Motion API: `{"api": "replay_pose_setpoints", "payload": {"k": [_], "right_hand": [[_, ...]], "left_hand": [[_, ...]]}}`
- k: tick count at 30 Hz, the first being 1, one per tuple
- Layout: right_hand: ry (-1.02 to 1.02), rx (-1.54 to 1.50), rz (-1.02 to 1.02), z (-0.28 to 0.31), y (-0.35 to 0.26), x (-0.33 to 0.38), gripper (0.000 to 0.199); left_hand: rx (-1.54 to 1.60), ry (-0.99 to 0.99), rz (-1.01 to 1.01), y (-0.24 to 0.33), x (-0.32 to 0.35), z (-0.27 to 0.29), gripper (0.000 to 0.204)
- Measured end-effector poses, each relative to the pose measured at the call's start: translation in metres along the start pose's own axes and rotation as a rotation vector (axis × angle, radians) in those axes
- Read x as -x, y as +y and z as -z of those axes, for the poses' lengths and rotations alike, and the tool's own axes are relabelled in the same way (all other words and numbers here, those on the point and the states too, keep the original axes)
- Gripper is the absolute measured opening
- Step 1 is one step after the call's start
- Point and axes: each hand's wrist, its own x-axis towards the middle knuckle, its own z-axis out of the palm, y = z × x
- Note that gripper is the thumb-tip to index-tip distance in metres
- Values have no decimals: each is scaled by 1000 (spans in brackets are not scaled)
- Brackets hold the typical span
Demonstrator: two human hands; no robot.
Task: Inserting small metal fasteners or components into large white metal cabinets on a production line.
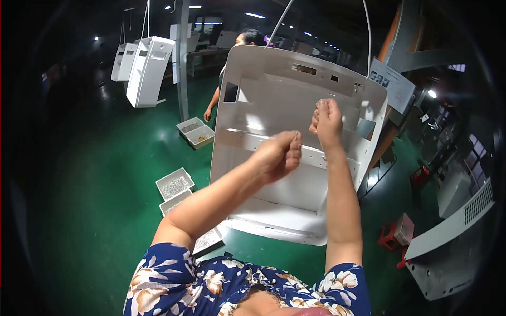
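Left hand [279, 157] and right hand [329, 124]: any contents too small to tell; white housing [292, 108] partly hides far person [214, 99].

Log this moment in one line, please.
left hand: fingers curled, contents unclear | right hand: likewise, higher in picture | front: white casing, suspended | background left: another person

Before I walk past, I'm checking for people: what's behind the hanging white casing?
A person's head and arm show past the casing at upper left; anything directly behind it is covered.
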Motion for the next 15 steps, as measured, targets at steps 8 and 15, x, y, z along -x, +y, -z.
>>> {"api": "replay_pose_setpoints", "payload": {"k": [8, 15], "right_hand": [[-863, 422, 652, -52, 7, 109, 9], [-724, 371, 552, -29, -8, 75, 19]], "left_hand": [[519, 225, -74, -53, 72, 59, 23], [585, -29, -118, -38, 97, 79, 15]]}}
